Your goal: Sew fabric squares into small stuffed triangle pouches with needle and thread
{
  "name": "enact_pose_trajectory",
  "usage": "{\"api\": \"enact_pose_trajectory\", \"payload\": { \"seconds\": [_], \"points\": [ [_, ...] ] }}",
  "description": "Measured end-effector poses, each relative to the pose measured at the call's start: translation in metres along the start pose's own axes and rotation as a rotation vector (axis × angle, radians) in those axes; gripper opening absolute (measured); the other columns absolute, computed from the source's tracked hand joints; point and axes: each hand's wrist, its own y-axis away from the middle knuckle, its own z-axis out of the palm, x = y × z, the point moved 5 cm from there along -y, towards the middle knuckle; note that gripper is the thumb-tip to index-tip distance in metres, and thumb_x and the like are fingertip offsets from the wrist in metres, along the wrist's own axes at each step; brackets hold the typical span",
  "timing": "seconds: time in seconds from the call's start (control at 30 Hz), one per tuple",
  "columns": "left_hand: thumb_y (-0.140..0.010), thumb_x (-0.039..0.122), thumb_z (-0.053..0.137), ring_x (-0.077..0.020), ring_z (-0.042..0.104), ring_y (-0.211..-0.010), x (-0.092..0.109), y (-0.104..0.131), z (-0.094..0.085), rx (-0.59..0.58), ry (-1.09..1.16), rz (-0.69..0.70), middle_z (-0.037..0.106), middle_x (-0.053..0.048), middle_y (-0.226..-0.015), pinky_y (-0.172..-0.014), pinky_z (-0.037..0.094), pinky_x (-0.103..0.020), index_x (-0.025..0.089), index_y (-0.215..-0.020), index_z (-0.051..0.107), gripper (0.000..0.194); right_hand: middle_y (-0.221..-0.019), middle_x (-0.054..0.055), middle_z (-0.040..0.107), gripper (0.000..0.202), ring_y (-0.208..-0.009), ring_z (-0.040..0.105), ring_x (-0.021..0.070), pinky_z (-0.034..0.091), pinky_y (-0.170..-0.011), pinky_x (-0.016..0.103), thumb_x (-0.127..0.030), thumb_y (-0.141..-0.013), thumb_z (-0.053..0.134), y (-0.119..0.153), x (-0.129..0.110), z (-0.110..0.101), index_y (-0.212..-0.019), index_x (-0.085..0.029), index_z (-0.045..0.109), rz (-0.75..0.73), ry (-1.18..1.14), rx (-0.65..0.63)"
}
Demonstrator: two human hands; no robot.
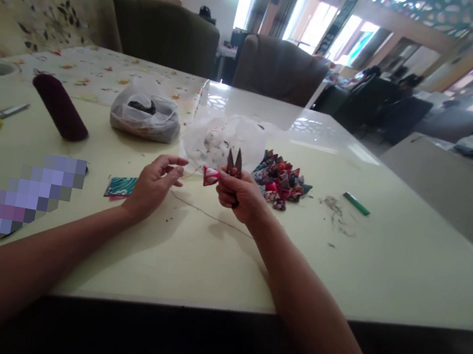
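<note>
No readable text; no legible labels or signs

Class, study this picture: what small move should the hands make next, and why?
Probably bring the dark metal snips to the thin greyish thread and trim it close to the small red-and-white fabric piece. The right hand holds both the piece and the snips, blades apart, while the thread runs from the piece toward the fingertips of the left hand.
</note>
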Motion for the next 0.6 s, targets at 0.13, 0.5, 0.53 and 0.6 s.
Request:
{"api": "enact_pose_trajectory", "payload": {
  "seconds": [0.13, 0.5, 0.53, 0.6],
  "points": [
    [-0.087, 0.036, 0.067, -0.0137, 0.060, -0.076, 0.009, 0.003, -0.002, 0.044, -0.074, 0.107, 0.065, -0.004, -0.095, -0.072, 0.052, -0.027, 0.017, -0.097, 0.071, 0.022, -0.054, -0.011, 0.028, 0.031, -0.045, 0.017, 0.0035, 0.012, -0.040, 0.019, -0.036, -0.074, 0.077, 0.002, 0.003, 0.006, -0.083, -0.021, 0.051, -0.005, 0.008, -0.003],
    [-0.083, 0.051, 0.070, -0.0247, 0.072, -0.092, -0.001, 0.015, 0.025, -0.268, 0.253, -0.252, 0.072, -0.010, -0.111, -0.062, 0.056, -0.028, 0.019, -0.114, 0.070, 0.044, -0.062, -0.003, 0.054, 0.020, -0.055, 0.044, 0.0088, 0.037, -0.053, 0.022, -0.036, -0.086, 0.063, 0.002, 0.004, 0.013, -0.077, -0.019, 0.058, -0.399, 0.526, 0.235],
    [-0.082, 0.050, 0.071, -0.0243, 0.073, -0.091, -0.003, 0.016, 0.026, -0.266, 0.290, -0.282, 0.072, -0.010, -0.107, -0.061, 0.057, -0.028, 0.019, -0.113, 0.070, 0.044, -0.065, -0.002, 0.057, 0.019, -0.059, 0.047, 0.0096, 0.039, -0.057, 0.023, -0.035, -0.086, 0.062, 0.003, 0.005, 0.016, -0.077, -0.019, 0.058, -0.424, 0.568, 0.215],
    [-0.082, 0.047, 0.072, -0.0228, 0.072, -0.089, -0.005, 0.016, 0.026, -0.250, 0.342, -0.306, 0.072, -0.009, -0.100, -0.064, 0.058, -0.029, 0.018, -0.111, 0.069, 0.041, -0.070, -0.001, 0.061, 0.017, -0.065, 0.051, 0.0106, 0.042, -0.063, 0.024, -0.032, -0.087, 0.061, 0.004, 0.007, 0.022, -0.076, -0.018, 0.057, -0.448, 0.614, 0.168]
  ]
}}
